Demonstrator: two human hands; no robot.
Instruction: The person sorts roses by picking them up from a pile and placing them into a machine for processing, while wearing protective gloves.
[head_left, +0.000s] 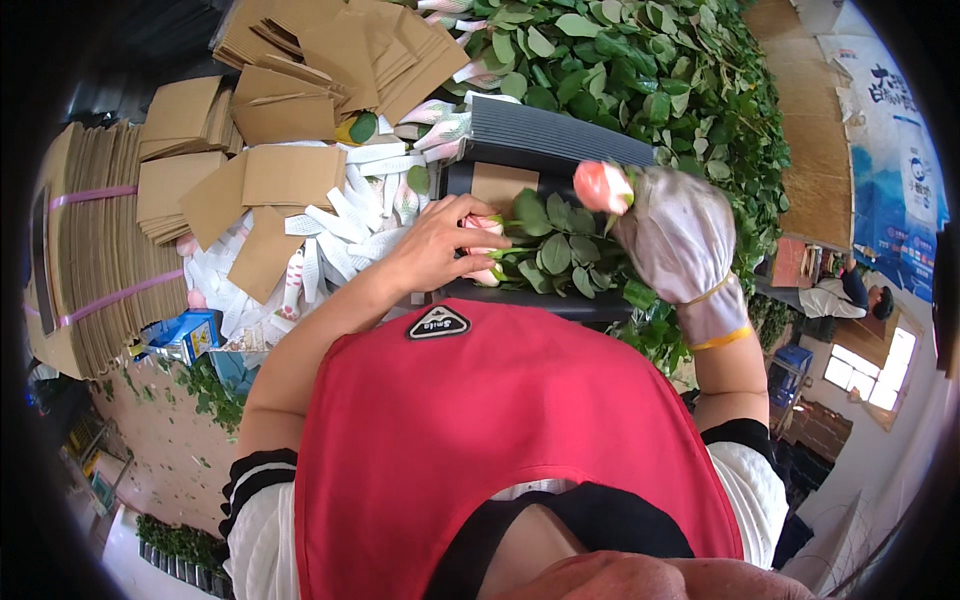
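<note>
My bare left hand (450, 244) is laid around the heads of pink roses (484, 236), with its fingers bent over them. Their leafy stems (559, 247) run to the right, lying in a black trough-like holder (540, 306). A piece of brown cardboard (504, 184) lies in the holder behind the roses. On my right hand (671, 232) is a pale, shiny glove with a band at the wrist. This hand grips a single pink rose (601, 187), its head raised above the other stems. The gloved fingers themselves are hidden from view.
Brown cardboard sheets (292, 176) and white foam net sleeves (352, 232) cover the left of the table. A strapped cardboard stack (105, 225) stands farther left. Behind the ridged black panel (555, 135) lies a heap of leafy stems (637, 67). Another person (840, 296) is at far right.
</note>
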